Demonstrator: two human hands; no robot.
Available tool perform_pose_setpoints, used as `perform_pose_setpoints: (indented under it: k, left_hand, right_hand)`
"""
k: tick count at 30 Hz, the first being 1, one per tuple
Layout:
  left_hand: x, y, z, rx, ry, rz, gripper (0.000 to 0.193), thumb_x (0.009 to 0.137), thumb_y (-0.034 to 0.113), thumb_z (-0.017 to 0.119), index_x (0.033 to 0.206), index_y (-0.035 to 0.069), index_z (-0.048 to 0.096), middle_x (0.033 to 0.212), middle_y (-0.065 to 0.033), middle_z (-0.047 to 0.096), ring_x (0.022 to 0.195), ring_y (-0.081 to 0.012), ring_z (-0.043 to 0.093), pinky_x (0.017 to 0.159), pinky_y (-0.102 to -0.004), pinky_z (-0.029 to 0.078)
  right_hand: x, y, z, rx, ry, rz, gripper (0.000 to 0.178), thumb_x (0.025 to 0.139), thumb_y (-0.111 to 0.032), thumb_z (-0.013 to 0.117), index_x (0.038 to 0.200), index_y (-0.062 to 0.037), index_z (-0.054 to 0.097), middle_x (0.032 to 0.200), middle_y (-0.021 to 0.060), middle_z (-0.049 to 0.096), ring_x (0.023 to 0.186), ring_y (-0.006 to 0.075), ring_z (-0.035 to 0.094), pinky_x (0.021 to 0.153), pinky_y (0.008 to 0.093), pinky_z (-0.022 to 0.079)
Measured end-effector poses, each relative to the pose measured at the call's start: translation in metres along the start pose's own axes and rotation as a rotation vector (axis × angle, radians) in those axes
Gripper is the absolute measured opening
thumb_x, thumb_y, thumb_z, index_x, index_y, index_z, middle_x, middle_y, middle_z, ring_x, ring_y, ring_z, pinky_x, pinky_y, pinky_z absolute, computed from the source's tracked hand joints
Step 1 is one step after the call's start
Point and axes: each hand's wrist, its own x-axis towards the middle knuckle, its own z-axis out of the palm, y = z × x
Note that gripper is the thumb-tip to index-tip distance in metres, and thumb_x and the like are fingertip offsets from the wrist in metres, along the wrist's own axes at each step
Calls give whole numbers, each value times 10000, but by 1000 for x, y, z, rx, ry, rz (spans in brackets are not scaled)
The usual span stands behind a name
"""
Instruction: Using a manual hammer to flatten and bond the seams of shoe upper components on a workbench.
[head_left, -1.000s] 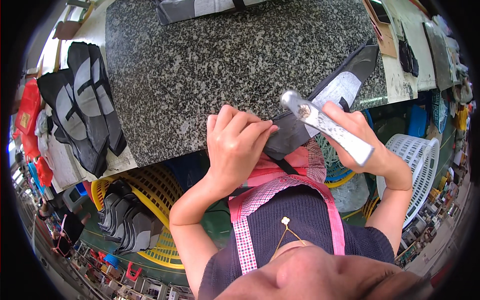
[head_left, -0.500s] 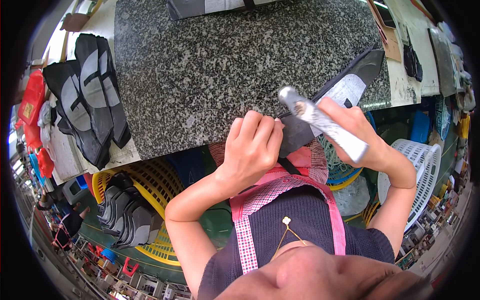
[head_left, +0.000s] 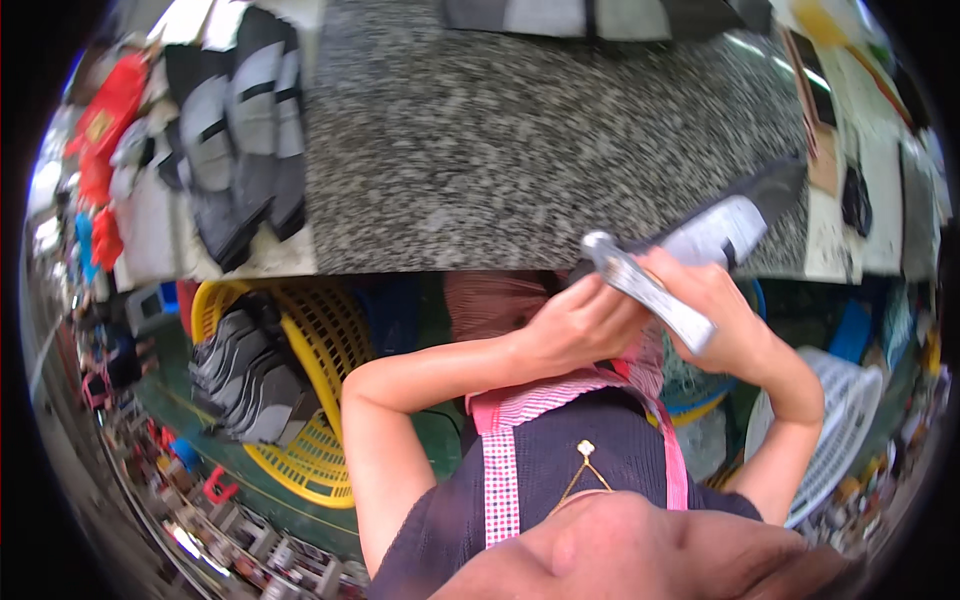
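My right hand [head_left: 725, 310] is closed around a hammer [head_left: 655, 295] with a small round silver head and a pale, worn handle. Its head points up and to the left. Beneath it a long black-and-grey fabric piece [head_left: 712, 232] with a short black strip lies slantwise over the right front part of a speckled stone slab [head_left: 480, 150]. My left hand [head_left: 590, 318] is closed at the near end of this piece, at the slab's front edge. Its fingertips touch or nearly touch my right hand, and the piece's near end is hidden behind them.
Similar black-and-grey pieces [head_left: 255, 110] are piled left of the slab, and another piece [head_left: 545, 15] lies along its far edge. A yellow basket [head_left: 325, 330] with several stacked pieces stands below on the left. On the right is a white basket [head_left: 835, 400].
My left hand has moved right along the piece, up to my right hand. The hammer stays in my right hand. The whole view has shifted, so the slab appears lower and further right.
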Motion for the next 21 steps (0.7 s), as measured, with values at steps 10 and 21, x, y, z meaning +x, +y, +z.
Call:
perform_pose_setpoints:
  k: [10, 21]
  left_hand:
    - [9, -117, -104, -400, 476, -571, 474, 816, -95, 643, 1243, 105, 684, 862, -81, 555, 796, -227, 522, 722, -341, 469]
    - [-126, -229, -110, 899, -60, -1001, 285, 897, 297, 675, 1173, 238, 711, 1004, -24, 606, 966, -218, 583, 785, -369, 453]
  right_hand:
    - [-50, 45, -25, 1003, 1065, -13, 441, 1023, -556, 423, 1044, -118, 460, 634, -60, 302, 476, 31, 258, 386, 185, 174]
    - [-37, 89, -51, 674, 951, 143, 433, 1059, -453, 420, 1137, -38, 515, 664, -54, 342, 471, 9, 251, 383, 171, 173]
